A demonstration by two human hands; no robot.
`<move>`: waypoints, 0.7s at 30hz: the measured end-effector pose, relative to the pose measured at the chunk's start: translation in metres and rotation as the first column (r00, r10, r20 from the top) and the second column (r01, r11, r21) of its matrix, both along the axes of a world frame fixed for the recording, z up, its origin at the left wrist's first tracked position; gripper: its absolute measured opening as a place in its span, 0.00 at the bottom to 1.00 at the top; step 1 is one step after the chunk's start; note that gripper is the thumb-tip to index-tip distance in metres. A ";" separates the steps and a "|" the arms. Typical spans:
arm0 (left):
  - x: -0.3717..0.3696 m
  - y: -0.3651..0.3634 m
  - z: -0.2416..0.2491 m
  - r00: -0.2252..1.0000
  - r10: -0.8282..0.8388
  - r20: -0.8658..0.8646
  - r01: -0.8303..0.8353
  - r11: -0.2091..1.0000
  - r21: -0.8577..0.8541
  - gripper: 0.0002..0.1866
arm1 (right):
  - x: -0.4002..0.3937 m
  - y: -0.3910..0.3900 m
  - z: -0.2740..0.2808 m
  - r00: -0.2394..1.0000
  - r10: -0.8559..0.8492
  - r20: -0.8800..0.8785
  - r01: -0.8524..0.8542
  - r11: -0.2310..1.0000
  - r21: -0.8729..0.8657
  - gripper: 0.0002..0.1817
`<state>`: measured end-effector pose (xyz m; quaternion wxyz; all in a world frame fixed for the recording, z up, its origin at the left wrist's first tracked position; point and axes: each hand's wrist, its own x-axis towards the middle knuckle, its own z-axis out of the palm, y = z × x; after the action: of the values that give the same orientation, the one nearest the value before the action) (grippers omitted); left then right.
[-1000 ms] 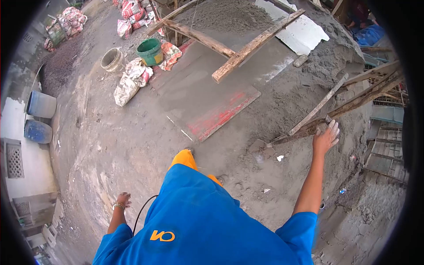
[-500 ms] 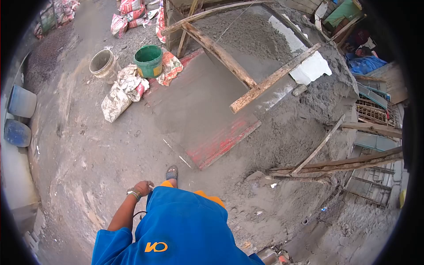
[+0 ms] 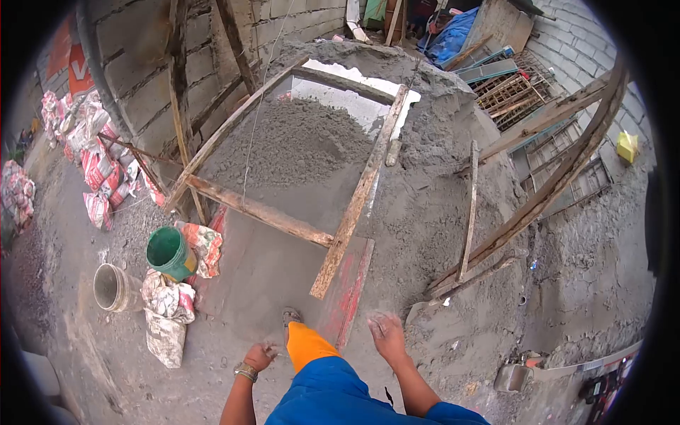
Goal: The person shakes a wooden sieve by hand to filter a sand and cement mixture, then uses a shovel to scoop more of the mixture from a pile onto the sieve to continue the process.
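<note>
My left hand (image 3: 261, 356), with a band at its wrist, hangs low beside my orange shorts, its fingers apart and holding nothing. Out to the other side is my right hand (image 3: 387, 333), dusty, loosely open and touching nothing. Both hands are near the lower end of a red-streaked board (image 3: 353, 283) coated in grey dust, where my sandalled foot (image 3: 291, 315) is. Beyond it, a rough wooden frame (image 3: 368, 180) made of poles surrounds a heap of grey sand-like material (image 3: 290, 138). A white sheet (image 3: 333, 92) lies at the far side of that heap.
To the left are a green bucket (image 3: 170, 251), a pale bucket (image 3: 117, 289) and crumpled sacks (image 3: 166, 333). Long timbers (image 3: 528, 205) slant upward on the right. A block wall (image 3: 276, 25) stands behind, with filled sacks (image 3: 103, 170) at far left.
My view has swung right and I have moved closer to the board, one foot now on it. My right hand has come into view; my left hand's fingers have spread.
</note>
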<state>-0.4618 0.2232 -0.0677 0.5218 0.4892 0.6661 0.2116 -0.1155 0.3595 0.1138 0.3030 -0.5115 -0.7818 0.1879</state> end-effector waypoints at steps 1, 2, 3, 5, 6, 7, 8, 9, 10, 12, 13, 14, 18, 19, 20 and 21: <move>-0.006 -0.003 0.002 0.999 -0.023 0.040 0.024 0.999 -0.021 0.15 | -0.030 0.018 0.009 0.998 0.050 -0.031 -0.049 0.998 0.041 0.08; -0.015 -0.010 0.005 0.997 0.020 0.071 -0.015 0.997 -0.080 0.15 | -0.059 0.034 0.014 0.993 0.104 -0.060 -0.099 0.992 0.083 0.07; -0.028 -0.008 0.012 0.993 0.069 0.096 -0.056 0.990 -0.130 0.15 | -0.085 0.053 0.021 0.993 0.089 -0.079 -0.082 0.992 0.094 0.07; -0.064 -0.011 0.025 0.990 0.138 0.019 -0.137 0.988 -0.065 0.16 | -0.133 0.080 0.033 0.965 0.245 -0.089 -0.241 0.969 0.054 0.10; -0.082 -0.018 0.033 0.993 0.116 0.013 -0.115 0.990 -0.081 0.16 | -0.150 0.083 0.034 0.970 0.221 -0.097 -0.219 0.975 0.039 0.10; -0.100 -0.014 0.045 0.972 0.233 0.021 -0.231 0.970 -0.073 0.16 | -0.167 0.094 0.037 0.975 0.205 -0.085 -0.203 0.979 0.032 0.14; -0.120 0.006 0.056 0.938 0.344 0.035 -0.342 0.938 -0.055 0.16 | -0.183 0.113 0.041 0.980 0.188 -0.069 -0.186 0.982 0.037 0.18; -0.145 0.020 0.062 0.940 0.337 -0.054 -0.333 0.940 0.069 0.17 | -0.196 0.124 0.042 0.983 0.175 -0.062 -0.173 0.984 0.045 0.18; -0.163 0.033 0.075 0.929 0.341 -0.140 -0.314 0.931 0.186 0.17 | -0.207 0.131 0.043 0.987 0.155 -0.047 -0.158 0.986 -0.053 0.21; -0.194 0.075 0.111 0.872 0.474 -0.125 -0.420 0.854 0.307 0.19 | -0.227 0.154 0.046 0.992 0.126 -0.031 -0.129 0.984 -0.123 0.26; -0.212 0.096 0.117 0.841 0.528 -0.118 -0.458 0.811 0.363 0.21 | -0.236 0.164 0.046 0.990 0.105 -0.094 -0.121 0.974 -0.193 0.29; -0.230 0.113 0.123 0.809 0.577 -0.111 -0.491 0.767 0.412 0.23 | -0.244 0.171 0.046 0.984 0.077 -0.161 -0.118 0.956 -0.267 0.32; -0.291 0.193 0.138 0.804 0.516 -0.296 -0.265 0.756 0.599 0.30 | -0.266 0.194 0.049 0.997 0.031 -0.071 -0.042 0.986 -0.159 0.34; -0.304 0.211 0.132 0.803 0.510 -0.308 -0.259 0.764 0.591 0.32 | -0.270 0.195 0.047 0.997 0.022 -0.073 -0.034 0.985 -0.172 0.35; -0.320 0.225 0.122 0.802 0.502 -0.322 -0.252 0.774 0.581 0.33 | -0.274 0.193 0.044 0.997 0.010 -0.075 -0.024 0.982 -0.187 0.36; -0.333 0.236 0.110 0.826 0.486 -0.286 -0.285 0.798 0.531 0.34 | -0.277 0.193 0.045 0.996 -0.031 -0.083 0.016 0.984 -0.175 0.36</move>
<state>-0.7946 0.4589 0.0420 0.1819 0.4833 0.7759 0.3624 -0.3920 0.5523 0.1583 0.2923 -0.5367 -0.7426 0.2739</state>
